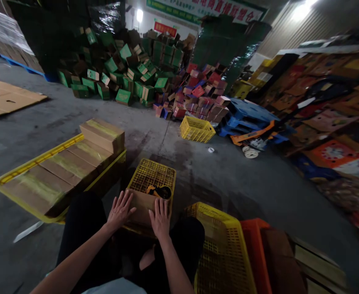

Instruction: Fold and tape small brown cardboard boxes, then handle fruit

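Note:
A brown cardboard box [143, 207] rests at the near end of an upturned yellow crate [150, 173] between my knees. My left hand [121, 210] lies on the box's left edge, its fingers spread. On the right edge of the same box, my right hand [160, 216] is laid with fingers stretched out. Just beyond the box, a tape dispenser [158, 192] with orange and black parts sits on the crate's grid. The underside of the box is hidden.
To the left stands a yellow crate [41, 161] of taped cardboard boxes [69, 165]. Another yellow crate [222, 245] and an orange crate [255, 245] are at my right. Farther off are a small yellow crate [197, 130], a pallet jack [253, 136] and heaped green cartons [124, 96].

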`<action>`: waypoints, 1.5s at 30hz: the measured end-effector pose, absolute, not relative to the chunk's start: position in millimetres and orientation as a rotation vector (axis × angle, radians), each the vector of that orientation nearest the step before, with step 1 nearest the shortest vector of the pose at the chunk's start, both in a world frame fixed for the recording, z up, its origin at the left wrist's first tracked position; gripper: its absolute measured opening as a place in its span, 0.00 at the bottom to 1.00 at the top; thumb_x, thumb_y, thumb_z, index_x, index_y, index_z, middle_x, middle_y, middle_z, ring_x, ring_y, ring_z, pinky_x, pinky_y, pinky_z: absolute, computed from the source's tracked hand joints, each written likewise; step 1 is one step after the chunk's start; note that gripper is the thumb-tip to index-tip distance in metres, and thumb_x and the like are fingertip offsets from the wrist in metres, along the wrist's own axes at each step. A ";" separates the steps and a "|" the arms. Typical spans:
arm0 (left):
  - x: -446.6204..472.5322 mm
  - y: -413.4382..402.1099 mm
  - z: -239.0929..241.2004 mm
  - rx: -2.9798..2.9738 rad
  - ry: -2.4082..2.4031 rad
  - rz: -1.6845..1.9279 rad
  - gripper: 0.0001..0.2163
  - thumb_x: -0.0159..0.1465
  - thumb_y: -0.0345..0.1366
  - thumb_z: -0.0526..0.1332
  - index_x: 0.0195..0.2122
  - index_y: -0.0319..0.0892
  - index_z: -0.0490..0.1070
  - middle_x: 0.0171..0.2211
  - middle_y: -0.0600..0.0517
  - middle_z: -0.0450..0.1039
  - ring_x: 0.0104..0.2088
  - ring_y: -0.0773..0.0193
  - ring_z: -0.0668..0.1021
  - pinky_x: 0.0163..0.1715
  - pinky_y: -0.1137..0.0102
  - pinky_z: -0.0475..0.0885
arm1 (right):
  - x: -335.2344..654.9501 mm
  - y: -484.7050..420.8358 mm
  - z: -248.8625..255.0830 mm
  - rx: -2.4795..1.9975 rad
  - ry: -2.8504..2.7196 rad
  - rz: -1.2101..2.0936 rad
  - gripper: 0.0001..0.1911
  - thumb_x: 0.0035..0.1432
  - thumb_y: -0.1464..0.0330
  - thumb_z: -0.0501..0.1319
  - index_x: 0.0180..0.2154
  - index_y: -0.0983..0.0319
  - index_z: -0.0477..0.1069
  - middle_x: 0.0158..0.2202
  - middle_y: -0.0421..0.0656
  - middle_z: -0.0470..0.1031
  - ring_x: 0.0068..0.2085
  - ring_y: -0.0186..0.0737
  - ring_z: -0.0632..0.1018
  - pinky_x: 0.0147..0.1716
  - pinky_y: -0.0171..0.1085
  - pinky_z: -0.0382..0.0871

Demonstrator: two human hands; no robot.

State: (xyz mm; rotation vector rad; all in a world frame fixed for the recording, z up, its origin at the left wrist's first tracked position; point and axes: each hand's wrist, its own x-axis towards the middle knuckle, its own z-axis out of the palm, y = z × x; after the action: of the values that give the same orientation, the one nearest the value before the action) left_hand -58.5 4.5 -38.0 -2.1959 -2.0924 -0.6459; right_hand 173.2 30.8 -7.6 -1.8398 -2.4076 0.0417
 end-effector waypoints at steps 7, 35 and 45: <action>-19.5 6.1 -26.1 -2.347 -1.937 -0.707 0.28 0.73 0.49 0.49 0.70 0.43 0.55 0.69 0.43 0.58 0.70 0.50 0.60 0.67 0.50 0.56 | 138.7 18.7 -15.6 -1.786 -2.459 0.192 0.30 0.73 0.56 0.41 0.71 0.49 0.36 0.75 0.42 0.39 0.74 0.53 0.44 0.66 0.66 0.41; -37.3 -14.8 -26.0 -2.328 -1.896 -0.691 0.29 0.72 0.51 0.52 0.71 0.45 0.55 0.69 0.43 0.58 0.69 0.48 0.62 0.67 0.50 0.55 | 168.7 10.5 -8.5 -1.810 -2.363 -0.020 0.34 0.71 0.49 0.43 0.71 0.57 0.48 0.73 0.49 0.46 0.73 0.57 0.48 0.66 0.62 0.48; -31.7 -22.0 -27.6 -2.374 -1.873 -0.604 0.36 0.69 0.58 0.51 0.72 0.43 0.50 0.70 0.42 0.54 0.69 0.46 0.61 0.65 0.49 0.57 | 158.5 -1.7 -12.8 -1.803 -2.386 0.036 0.36 0.70 0.47 0.43 0.71 0.56 0.45 0.73 0.47 0.45 0.73 0.55 0.50 0.66 0.63 0.44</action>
State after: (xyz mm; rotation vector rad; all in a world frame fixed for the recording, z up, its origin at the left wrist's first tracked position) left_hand -31.7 -22.0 -27.6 -2.3741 -1.8731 -0.6043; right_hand 158.5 -1.7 -12.8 -1.8025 -2.3858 0.0358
